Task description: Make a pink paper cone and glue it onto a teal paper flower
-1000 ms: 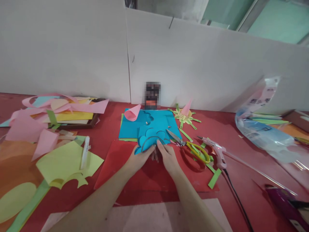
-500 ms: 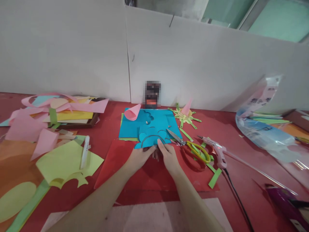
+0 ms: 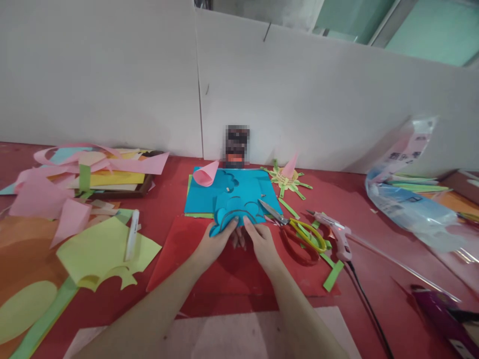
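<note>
Evidently both hands are grasping the blue paper cutout (image 3: 241,204): the left hand (image 3: 215,244) and the right hand (image 3: 262,239) have their thumbs on its upper face, close together, with some fingertips showing below its near edge. The cutout is held above the red sheet (image 3: 232,279) at the middle of the worktop (image 3: 344,194), with the blue sheets (image 3: 254,179) just beyond it.

To handle it well, I would use light, even thumb pressure, since paper like this would probably crease if pinched hard at one spot. Matching the grip on both sides should stop one lobe from twisting; the left end droops a little. Elbow room matters too: the scissors (image 3: 288,222) lie near the right hand with their blades apart, so a sideways swing could catch them.

As for containers, the shallow brown box (image 3: 140,189) at the left has pink paper (image 3: 145,162), yellow paper (image 3: 116,178) and paler sheets heaped over its rim. On the right, the clear plastic bag (image 3: 419,204) lies by green sheets; whether any are inside it, I cannot tell
</note>
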Demonstrator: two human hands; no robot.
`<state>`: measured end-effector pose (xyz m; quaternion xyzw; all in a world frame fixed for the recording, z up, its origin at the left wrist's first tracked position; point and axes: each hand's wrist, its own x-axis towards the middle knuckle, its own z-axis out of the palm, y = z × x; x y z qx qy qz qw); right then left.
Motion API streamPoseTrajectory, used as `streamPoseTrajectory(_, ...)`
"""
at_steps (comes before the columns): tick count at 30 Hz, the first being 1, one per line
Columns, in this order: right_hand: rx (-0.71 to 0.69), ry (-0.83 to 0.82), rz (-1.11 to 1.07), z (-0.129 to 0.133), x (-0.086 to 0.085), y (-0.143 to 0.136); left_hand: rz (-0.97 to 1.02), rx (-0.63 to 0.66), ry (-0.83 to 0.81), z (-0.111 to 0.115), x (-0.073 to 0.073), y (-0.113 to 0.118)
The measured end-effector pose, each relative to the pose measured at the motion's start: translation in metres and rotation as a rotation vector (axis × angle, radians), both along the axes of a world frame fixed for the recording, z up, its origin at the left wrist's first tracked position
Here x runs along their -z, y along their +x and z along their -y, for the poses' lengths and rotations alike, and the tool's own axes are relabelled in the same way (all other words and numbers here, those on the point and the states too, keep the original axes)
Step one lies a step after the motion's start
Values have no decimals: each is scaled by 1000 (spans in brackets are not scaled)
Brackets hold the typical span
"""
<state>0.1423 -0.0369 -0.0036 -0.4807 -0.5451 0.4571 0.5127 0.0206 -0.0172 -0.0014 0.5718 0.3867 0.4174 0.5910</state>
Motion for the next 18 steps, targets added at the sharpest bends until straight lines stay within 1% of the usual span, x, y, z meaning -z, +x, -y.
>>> streamPoseTrajectory(2,60,5,-51,1,1,-2,15,33,-1,1,1,0)
streamPoseTrajectory(4,88,-16,-77,1,2,-4,0,55,-7,2,3,0)
streamPoseTrajectory(7,61,-87,-32,3,5,-5,-22,73,-11,3,5,0)
streamPoseTrajectory(10,25,-115,30,4,6,-4,-22,69,-15,3,5,0)
streamPoseTrajectory(13,4,-118,55,5,2,-2,37,-18,-43,1,4,-1)
streamPoseTrajectory(18,49,-133,77,3,1,2,354,-236,-150,-7,7,-4)
